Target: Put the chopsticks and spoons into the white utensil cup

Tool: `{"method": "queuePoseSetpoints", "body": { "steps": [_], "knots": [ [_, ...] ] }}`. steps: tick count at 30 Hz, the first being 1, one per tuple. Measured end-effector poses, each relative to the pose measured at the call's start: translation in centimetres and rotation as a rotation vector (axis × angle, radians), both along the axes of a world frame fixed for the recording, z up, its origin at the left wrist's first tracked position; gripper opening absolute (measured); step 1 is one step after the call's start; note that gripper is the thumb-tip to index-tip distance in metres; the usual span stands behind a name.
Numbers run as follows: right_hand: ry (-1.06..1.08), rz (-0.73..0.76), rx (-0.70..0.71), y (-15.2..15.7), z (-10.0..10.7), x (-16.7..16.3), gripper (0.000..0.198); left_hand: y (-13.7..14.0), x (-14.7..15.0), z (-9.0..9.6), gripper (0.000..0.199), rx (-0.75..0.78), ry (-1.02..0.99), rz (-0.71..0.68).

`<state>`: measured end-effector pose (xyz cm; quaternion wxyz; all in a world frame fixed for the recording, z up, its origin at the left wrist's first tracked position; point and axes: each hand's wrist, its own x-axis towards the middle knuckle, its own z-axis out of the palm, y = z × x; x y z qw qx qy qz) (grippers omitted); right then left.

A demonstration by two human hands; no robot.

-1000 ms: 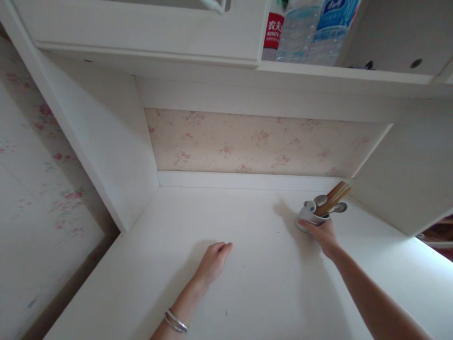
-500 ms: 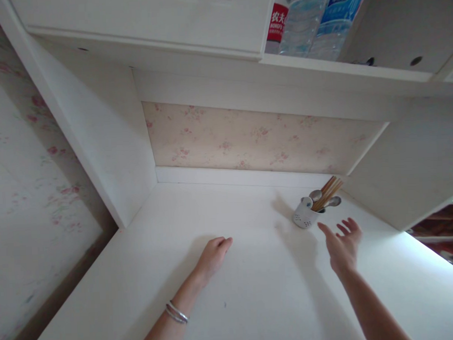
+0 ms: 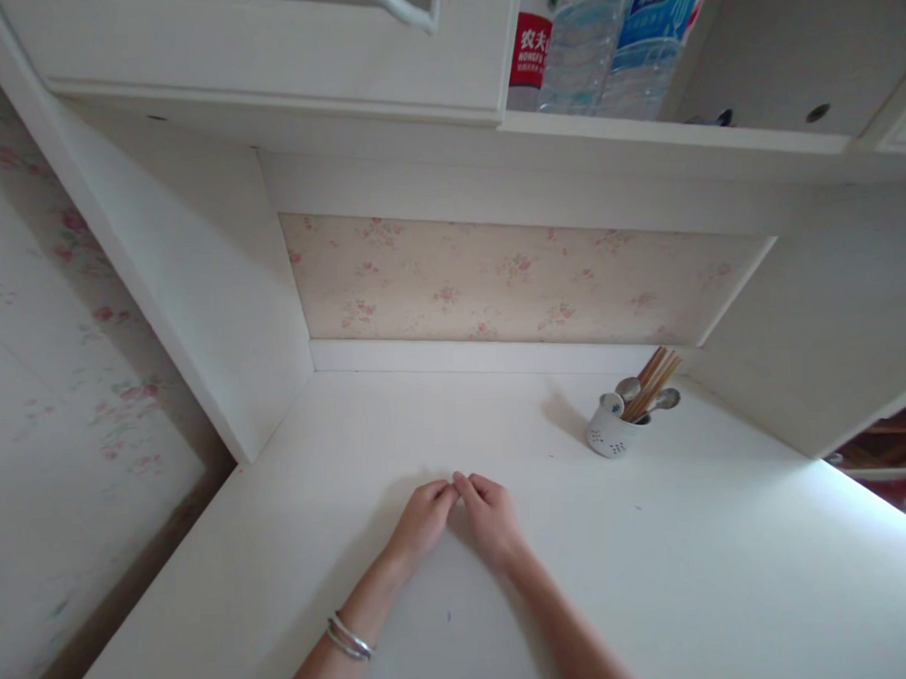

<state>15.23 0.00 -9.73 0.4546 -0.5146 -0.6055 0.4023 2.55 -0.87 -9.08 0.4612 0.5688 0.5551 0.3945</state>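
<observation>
My left hand point(image 3: 423, 518) is curled closed low over the white countertop point(image 3: 554, 595), with silver bangles point(image 3: 349, 638) on its wrist. Against it, thumb to thumb, rests my right hand point(image 3: 491, 518), its fingers folded in. Nothing shows in either hand. To the right and farther back, apart from both hands, a white holder with small dark dots point(image 3: 611, 435) stands upright near the back corner. Wooden chopsticks point(image 3: 652, 386) and several metal spoons point(image 3: 664, 400) lean out of it.
Overhead runs a white cabinet point(image 3: 276, 62) with a shelf holding plastic bottles point(image 3: 586, 48). White side panels point(image 3: 172, 272) close in the counter at left and right. Floral wallpaper point(image 3: 526, 281) covers the back wall.
My right hand has moved left, away from the utensil holder, and closed from spread fingers to meet my left hand. The left hand stays almost in place. The view has shifted slightly.
</observation>
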Motion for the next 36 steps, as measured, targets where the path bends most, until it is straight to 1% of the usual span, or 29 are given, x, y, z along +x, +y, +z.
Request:
{"method": "queuePoseSetpoints", "body": {
  "steps": [2, 4, 8, 14, 21, 27, 36],
  "knots": [
    [-0.061, 0.048, 0.02, -0.1, -0.6, -0.4, 0.047, 0.1, 0.0, 0.0, 0.032, 0.025, 0.005, -0.01],
    [-0.121, 0.086, 0.029, -0.3, -0.9, -0.1, 0.048, 0.1, 0.0, 0.0, 0.032, 0.036, 0.012, -0.03],
    [-0.152, 0.092, 0.013, -0.8, -0.8, 0.8, 0.048, 0.0, 0.0, -0.1, 0.034, 0.039, 0.022, -0.062],
    [-0.15, 0.101, 0.001, -1.0, -0.6, 0.8, 0.049, -0.1, 0.1, -0.2, 0.035, 0.041, 0.018, -0.051],
    [-0.057, 0.14, -0.061, -1.1, -0.3, 0.9, 0.048, -0.1, 0.0, 0.0, 0.034, 0.036, 0.005, -0.036],
    [-0.017, 0.174, -0.071, -1.4, 0.3, 1.0, 0.044, -0.1, 0.0, -0.2, 0.035, 0.037, -0.002, -0.028],
    [-0.035, 0.167, -0.055, -1.4, 0.1, 0.9, 0.046, -0.2, 0.1, -0.2, 0.034, 0.04, -0.022, -0.037]
  ]
}}
